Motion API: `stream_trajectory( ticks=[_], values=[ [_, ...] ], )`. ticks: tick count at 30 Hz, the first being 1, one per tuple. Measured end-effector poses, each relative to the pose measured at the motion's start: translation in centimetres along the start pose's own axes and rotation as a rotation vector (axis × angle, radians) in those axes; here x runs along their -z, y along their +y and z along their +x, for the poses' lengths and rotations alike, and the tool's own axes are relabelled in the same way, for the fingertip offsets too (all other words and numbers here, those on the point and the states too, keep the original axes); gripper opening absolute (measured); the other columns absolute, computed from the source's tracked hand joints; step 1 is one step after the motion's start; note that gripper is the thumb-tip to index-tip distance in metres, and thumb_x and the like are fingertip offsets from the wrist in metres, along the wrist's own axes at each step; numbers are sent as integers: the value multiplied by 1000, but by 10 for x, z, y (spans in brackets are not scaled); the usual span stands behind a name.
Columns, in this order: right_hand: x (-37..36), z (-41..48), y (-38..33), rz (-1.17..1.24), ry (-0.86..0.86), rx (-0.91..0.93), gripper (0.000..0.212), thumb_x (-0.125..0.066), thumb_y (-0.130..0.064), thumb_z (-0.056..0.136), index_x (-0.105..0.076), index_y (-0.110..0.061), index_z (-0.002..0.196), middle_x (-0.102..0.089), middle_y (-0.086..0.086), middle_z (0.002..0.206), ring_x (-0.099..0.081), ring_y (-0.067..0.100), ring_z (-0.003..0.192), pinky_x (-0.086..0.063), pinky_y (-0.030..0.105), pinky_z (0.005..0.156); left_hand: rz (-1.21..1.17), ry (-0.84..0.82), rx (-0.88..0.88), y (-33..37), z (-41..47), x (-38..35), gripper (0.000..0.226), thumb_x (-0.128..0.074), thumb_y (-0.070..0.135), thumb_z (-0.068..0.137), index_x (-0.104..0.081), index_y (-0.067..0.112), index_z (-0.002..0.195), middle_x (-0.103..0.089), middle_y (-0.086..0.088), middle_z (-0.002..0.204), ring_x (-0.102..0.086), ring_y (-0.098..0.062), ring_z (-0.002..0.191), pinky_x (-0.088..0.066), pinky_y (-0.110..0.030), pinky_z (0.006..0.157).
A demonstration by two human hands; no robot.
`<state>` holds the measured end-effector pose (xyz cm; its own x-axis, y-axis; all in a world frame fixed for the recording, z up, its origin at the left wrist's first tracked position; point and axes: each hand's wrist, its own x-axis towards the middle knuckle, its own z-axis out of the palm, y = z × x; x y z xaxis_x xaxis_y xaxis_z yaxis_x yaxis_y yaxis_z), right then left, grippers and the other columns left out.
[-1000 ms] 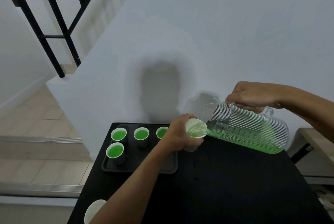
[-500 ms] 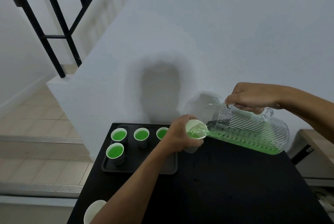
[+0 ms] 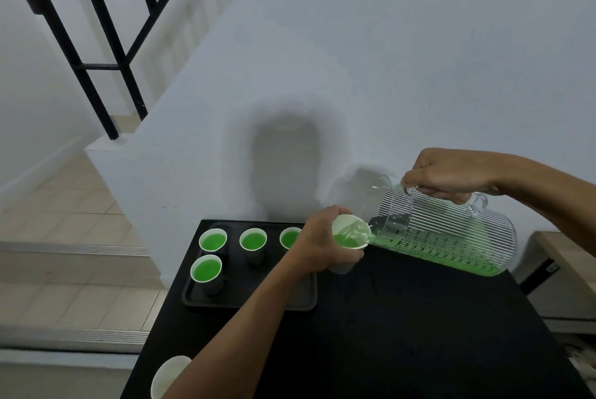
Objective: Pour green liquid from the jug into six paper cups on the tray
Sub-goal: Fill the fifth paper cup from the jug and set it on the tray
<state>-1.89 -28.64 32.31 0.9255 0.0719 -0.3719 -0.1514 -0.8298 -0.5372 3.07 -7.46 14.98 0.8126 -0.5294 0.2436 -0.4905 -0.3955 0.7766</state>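
jug (image 3: 445, 237): lying tipped nearly flat above the black table (image 3: 403, 334), spout down and meeting the rim of the fifth paper cup (image 3: 350, 234), letting the green liquid (image 3: 432, 255) slide along the low side and out in a thin stream. being carried by the right hand (image 3: 448, 174), fingers curling tight round the handle on top, steering the tilt. being met by the left hand (image 3: 322, 245), fingers wrapping the cup's wall, lifting it off the tray (image 3: 251, 305) and leaning it toward the spout, probably shortening the drop and sparing the four filled cups (image 3: 213, 239) on the tray from splashes. leaving the sixth cup (image 3: 171, 376) waiting, seemingly empty, at the near table edge, well apart from the tray. compared with a second ago: keeping almost the same pose in both hands and the same tilt, now showing a distinct green pool gathering in the bottom of the held cup where only a pale wash was showing.
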Motion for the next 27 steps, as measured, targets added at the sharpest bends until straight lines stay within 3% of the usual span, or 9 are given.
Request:
stream_trajectory(
  ticks=[27],
  values=[
    [-3,-9,-5,-25,5,-1,57,-48,-17,95,-41,-16,39,-29,0,40,-20,13,36,-21,25,46,-23,6,3,4,-8,-1,59,-90,26,60,-62,21,112,-66,10,98,-62,-6,87,-43,-7,70]
  ],
)
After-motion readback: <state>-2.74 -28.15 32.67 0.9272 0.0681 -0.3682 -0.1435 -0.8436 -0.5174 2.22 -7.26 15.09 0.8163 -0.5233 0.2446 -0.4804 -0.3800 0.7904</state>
